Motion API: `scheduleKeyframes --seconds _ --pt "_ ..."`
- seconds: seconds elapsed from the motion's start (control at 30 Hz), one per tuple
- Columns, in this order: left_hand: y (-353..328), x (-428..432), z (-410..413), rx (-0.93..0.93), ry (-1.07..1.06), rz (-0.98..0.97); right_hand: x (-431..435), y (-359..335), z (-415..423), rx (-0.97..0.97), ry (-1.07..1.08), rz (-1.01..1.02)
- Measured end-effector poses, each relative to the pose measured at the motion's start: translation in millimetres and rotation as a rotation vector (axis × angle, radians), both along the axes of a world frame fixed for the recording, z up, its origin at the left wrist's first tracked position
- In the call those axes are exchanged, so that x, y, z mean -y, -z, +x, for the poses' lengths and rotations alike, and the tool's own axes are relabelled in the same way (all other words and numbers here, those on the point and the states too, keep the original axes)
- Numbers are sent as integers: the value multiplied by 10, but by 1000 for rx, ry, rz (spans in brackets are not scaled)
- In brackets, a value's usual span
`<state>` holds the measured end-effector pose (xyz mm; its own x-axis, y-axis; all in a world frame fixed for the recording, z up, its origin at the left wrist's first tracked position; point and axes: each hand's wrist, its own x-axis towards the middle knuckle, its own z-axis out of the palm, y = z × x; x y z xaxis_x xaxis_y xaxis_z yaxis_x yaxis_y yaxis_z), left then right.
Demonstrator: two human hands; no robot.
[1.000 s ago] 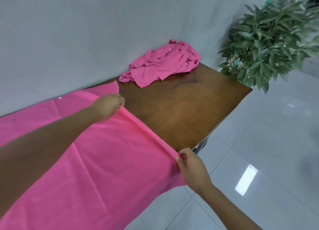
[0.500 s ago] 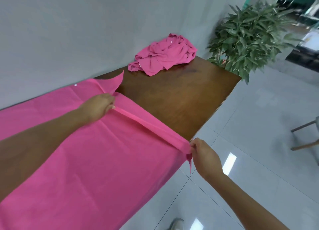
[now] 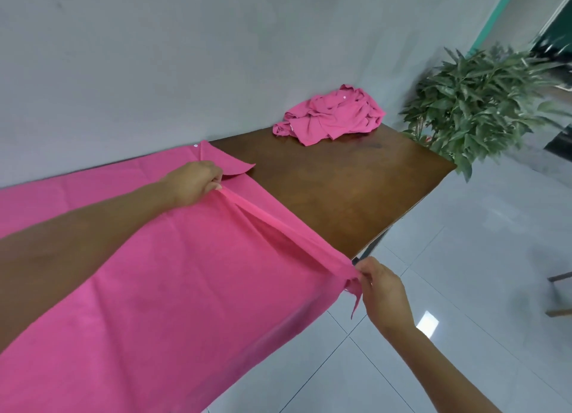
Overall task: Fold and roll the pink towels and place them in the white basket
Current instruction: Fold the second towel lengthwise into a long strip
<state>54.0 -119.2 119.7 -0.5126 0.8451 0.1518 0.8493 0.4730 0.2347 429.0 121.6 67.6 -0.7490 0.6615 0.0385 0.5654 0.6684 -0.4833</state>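
Nearest the camera, the right hand reaches in from the lower right, off the near edge of the tabletop and above the pale tiled floor. Its grip is pinched together on the near corner of the spread pink towel, and a short tail of cloth hangs down below the fingers. That towel lies flat over the left part of the tabletop, its near side draping over the edge toward the camera. From the right hand a narrow raised fold of cloth runs taut and diagonally up to the left hand, which comes in across the towel on a long bare forearm. The left grip is likewise closed on the cloth, holding the far end of the fold just above the towel's surface. Just beyond the left hand, a small flap at the towel's far corner lies turned over on the dark brown wood, with a small white dot beside it near the wall; no writing or label can be read on either cloth. Farther along the tabletop, well apart from the spread towel, a crumpled pink towel sits in a heap against the grey wall. Past the tabletop's far end stands a leafy green plant.
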Motion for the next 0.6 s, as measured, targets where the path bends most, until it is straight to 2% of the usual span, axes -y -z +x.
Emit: scheduleKeyframes --seconds 0.13,0.27,0.6 --pt "-153 305 220 -18 -71 -48 256 35 227 -24 -63 -133" --pt "-294 630 422 -69 -105 -52 629 -37 416 -92 -131 -352" --pt "-725 1703 1053 -125 -276 -101 1601 -114 942 -107 -424 -482"
